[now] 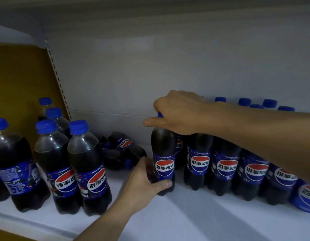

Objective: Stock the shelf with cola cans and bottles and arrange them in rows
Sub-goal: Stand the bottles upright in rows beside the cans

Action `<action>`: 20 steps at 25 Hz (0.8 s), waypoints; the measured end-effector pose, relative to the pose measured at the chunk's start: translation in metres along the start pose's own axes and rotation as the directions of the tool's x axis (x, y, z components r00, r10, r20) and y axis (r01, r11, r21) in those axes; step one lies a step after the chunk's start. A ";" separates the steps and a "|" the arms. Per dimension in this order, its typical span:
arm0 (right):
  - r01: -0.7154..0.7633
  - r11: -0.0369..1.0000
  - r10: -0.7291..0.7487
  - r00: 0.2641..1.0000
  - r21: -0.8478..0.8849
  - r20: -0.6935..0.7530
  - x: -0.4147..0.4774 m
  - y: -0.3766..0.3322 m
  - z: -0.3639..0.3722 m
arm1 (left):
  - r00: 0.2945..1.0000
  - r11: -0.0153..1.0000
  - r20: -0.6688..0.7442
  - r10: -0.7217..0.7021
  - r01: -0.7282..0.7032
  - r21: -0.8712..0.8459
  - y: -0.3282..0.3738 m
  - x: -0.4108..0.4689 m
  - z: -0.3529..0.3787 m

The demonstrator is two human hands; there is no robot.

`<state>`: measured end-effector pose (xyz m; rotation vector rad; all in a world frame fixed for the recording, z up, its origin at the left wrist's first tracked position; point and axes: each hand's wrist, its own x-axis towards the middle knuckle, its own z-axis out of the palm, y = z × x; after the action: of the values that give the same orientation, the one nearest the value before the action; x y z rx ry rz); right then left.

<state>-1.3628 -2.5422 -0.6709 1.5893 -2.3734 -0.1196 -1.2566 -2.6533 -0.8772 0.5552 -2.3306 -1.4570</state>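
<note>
Seating the bottle (pixel 163 162) beside the row (pixel 225 167) could topple neighbours if it tilts; right hand (pixel 178 113) curls round its cap (pixel 160 114), left hand (pixel 143 178) wraps its base.

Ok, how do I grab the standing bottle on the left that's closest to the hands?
Hold that bottle round its labelled middle, coming from the front right. It stands upright, its right side is free, and a neighbour bottle crowds its left.
</note>
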 end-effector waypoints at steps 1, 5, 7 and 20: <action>0.007 1.000 -0.007 0.999 -0.011 0.035 0.000 0.003 -0.002 | 1.000 1.000 0.004 0.010 -0.010 -0.008 -0.001 0.002 0.002; 0.033 0.999 -0.031 0.993 -0.017 0.117 -0.002 0.017 -0.009 | 0.997 0.998 -0.048 0.052 -0.054 -0.041 -0.004 0.011 0.013; 0.011 0.998 -0.005 0.994 -0.054 0.110 -0.003 0.021 -0.005 | 0.995 0.995 -0.073 0.070 -0.075 -0.063 -0.003 0.015 0.020; -0.060 0.991 0.071 0.994 -0.119 0.087 -0.006 0.019 0.016 | 0.992 0.992 0.009 0.123 -0.123 0.005 0.001 0.022 0.038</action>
<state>-1.3823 -2.5303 -0.6834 1.4807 -2.4354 -0.3164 -1.2937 -2.6340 -0.8907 0.4001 -2.3316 -1.3999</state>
